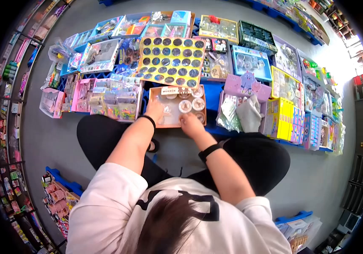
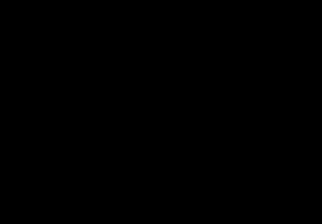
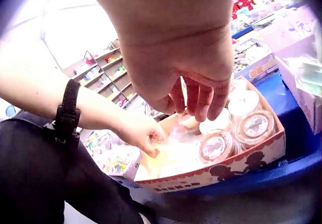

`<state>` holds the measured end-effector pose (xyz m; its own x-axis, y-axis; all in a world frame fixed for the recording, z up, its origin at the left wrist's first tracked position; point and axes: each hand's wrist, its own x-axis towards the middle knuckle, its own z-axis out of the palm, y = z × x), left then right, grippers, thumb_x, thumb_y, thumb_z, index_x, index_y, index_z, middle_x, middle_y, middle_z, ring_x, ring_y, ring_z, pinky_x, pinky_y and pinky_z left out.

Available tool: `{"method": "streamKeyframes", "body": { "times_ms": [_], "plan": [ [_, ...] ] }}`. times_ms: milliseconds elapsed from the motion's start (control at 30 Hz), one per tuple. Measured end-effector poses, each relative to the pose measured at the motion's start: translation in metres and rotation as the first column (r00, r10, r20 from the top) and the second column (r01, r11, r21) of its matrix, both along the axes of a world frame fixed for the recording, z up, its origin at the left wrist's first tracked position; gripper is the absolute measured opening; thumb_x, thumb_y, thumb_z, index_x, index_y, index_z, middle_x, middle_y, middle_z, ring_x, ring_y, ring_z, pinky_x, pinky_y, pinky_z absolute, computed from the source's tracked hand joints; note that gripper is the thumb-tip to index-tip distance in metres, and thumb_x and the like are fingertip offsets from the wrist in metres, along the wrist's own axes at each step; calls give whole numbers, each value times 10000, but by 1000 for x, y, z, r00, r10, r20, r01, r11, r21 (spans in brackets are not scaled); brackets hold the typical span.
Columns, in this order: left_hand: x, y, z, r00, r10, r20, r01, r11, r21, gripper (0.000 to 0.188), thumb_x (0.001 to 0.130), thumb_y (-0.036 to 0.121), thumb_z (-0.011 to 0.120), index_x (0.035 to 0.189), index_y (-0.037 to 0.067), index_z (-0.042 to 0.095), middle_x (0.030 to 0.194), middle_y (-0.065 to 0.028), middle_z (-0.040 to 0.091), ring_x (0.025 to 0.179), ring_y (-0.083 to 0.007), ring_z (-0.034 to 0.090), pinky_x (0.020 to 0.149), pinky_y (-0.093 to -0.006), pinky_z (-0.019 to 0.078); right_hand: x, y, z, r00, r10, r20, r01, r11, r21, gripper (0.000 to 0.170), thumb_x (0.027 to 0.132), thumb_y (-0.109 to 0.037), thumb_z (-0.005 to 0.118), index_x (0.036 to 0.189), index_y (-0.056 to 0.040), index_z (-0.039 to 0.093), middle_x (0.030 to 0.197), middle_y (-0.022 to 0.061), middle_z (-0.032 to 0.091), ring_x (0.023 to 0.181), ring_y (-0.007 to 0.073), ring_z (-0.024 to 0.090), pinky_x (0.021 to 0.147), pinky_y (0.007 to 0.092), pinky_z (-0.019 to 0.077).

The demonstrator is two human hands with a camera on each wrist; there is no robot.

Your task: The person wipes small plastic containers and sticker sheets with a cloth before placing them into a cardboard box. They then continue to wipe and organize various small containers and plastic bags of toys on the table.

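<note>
A shallow cardboard box (image 1: 171, 125) lies in front of the knees, with several round lidded tubs (image 1: 198, 104) along its right side. Clear plastic (image 1: 167, 110) shows in its left half. My left hand (image 1: 155, 109) reaches down into that left part; in the right wrist view its fingers (image 3: 152, 146) point at the box floor, and what they hold, if anything, I cannot tell. Over the box's near right edge hangs my right hand (image 3: 183, 65), its fingers loosely bent above the tubs with nothing seen between them. The left wrist view is all black.
Behind the box leans a yellow sheet (image 1: 171, 61) with rows of dark round pieces. Boxes of small toys surround it, among them a pink box (image 1: 84, 93) at left, a purple box (image 1: 249, 86) holding crumpled wrap, and a yellow box (image 1: 278, 118) at right. Shelves line both sides.
</note>
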<state>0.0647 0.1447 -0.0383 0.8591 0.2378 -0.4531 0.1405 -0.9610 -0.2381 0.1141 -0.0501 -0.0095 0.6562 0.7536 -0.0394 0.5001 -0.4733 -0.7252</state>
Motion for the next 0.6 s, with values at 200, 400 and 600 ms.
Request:
{"method": "streamKeyframes", "body": {
  "times_ms": [200,400,600],
  "plan": [
    [45,1,65,935,354,-23,-311,786,-535,224,713,224,656,864,60,638,846,-89,636,792,-209,607,704,-345,453,40,2,16,395,-257,-882,459,887,-53,366,816,-270,539,989,51,502,875,181,581,717,276,612,614,344,529],
    [39,-17,61,871,312,381,108,633,-766,215,670,136,665,851,34,609,803,-102,604,755,-225,574,646,-321,438,36,20,-1,-259,240,-936,662,749,9,605,839,-524,439,1006,58,436,941,207,549,849,308,592,688,353,526],
    [15,-4,25,816,214,537,326,597,-733,399,637,32,608,1026,87,537,1119,-129,514,991,-325,513,844,-350,426,24,24,-22,66,24,-998,713,699,64,207,847,-122,541,1032,-30,540,967,97,571,886,196,570,715,292,487]
  ]
}}
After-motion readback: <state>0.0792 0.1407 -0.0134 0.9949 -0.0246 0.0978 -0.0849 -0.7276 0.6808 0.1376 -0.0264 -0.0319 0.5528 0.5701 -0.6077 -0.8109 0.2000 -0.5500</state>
